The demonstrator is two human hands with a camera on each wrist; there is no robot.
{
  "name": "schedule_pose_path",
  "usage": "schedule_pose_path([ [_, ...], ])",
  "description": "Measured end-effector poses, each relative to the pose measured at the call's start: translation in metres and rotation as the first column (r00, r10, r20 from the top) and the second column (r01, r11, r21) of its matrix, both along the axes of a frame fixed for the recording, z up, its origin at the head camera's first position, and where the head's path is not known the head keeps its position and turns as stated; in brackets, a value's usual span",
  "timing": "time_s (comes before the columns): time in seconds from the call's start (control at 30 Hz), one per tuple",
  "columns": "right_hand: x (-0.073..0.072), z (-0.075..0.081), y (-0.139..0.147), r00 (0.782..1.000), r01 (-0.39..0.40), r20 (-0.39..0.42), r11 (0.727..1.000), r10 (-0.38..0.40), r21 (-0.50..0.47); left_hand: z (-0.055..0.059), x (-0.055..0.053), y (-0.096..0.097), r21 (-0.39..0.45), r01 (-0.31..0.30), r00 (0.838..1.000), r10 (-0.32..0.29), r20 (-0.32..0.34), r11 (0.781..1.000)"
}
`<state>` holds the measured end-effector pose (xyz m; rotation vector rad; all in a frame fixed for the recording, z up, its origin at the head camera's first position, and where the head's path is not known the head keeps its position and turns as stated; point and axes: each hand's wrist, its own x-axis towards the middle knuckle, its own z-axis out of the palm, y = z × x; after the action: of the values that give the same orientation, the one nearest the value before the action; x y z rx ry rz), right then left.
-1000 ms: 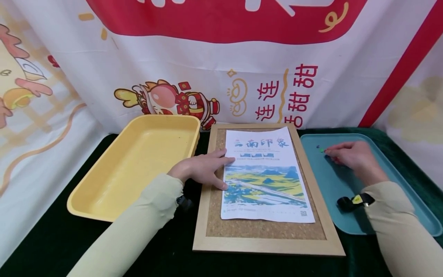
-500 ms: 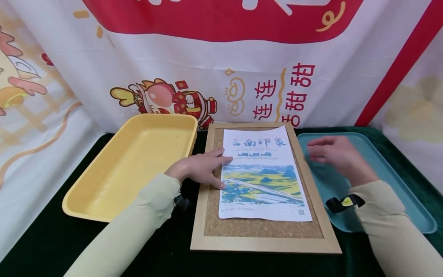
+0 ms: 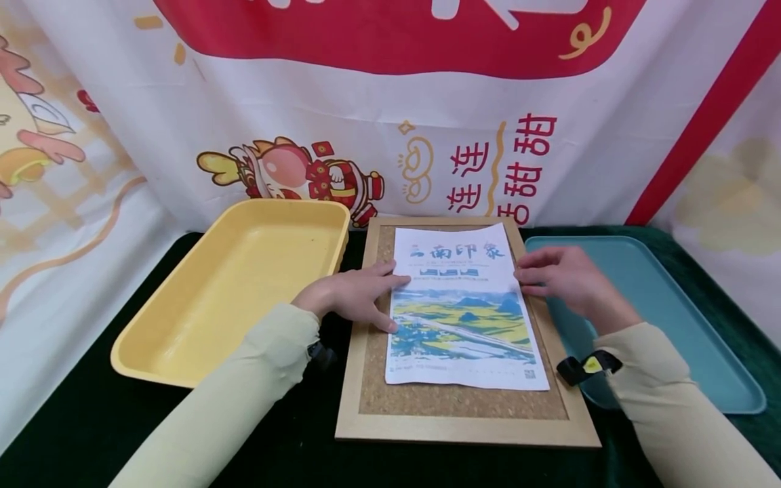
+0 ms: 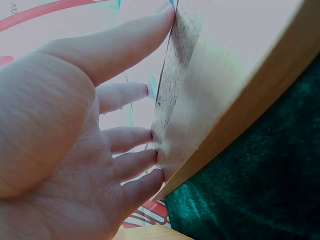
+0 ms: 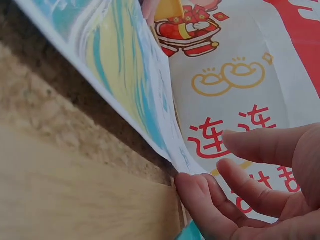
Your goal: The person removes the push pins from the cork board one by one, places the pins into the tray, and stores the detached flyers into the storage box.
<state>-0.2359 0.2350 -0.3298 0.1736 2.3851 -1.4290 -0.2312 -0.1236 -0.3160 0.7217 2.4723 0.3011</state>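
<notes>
A printed paper sheet (image 3: 464, 332) with a landscape picture lies on a wood-framed cork board (image 3: 464, 427). My left hand (image 3: 350, 295) rests at the sheet's left edge, fingers spread and nearly straight; in the left wrist view its fingertips (image 4: 132, 140) touch the paper side of the frame. At the opposite edge my right hand (image 3: 570, 281) has its fingertips right on the paper. The right wrist view shows its thumb and index finger (image 5: 195, 200) close together there, where the sheet stands slightly off the cork. I cannot tell whether they pinch anything.
A yellow plastic tray (image 3: 244, 291) stands left of the board and a blue tray (image 3: 647, 305) right of it, partly behind my right hand. Dark green cloth (image 3: 274, 440) covers the table. A printed banner (image 3: 342, 102) hangs close behind.
My right hand has moved left from small coloured bits in the blue tray to the sheet's right edge. My left hand has stayed in place.
</notes>
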Motion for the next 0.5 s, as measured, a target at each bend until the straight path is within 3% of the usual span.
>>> schedule_pose_path([
  [0.27,0.0016,-0.0023,-0.0028,1.000,0.000,-0.013,0.997,0.001,0.072,-0.0003,-0.0005,0.0012,0.007,0.000,1.000,0.000,-0.007,1.000],
  [0.5,0.0020,-0.0034,-0.0072,1.000,0.010,-0.016,0.994,-0.009,0.111,-0.0017,-0.0025,0.0031,0.043,-0.049,0.998,0.050,-0.031,0.998],
])
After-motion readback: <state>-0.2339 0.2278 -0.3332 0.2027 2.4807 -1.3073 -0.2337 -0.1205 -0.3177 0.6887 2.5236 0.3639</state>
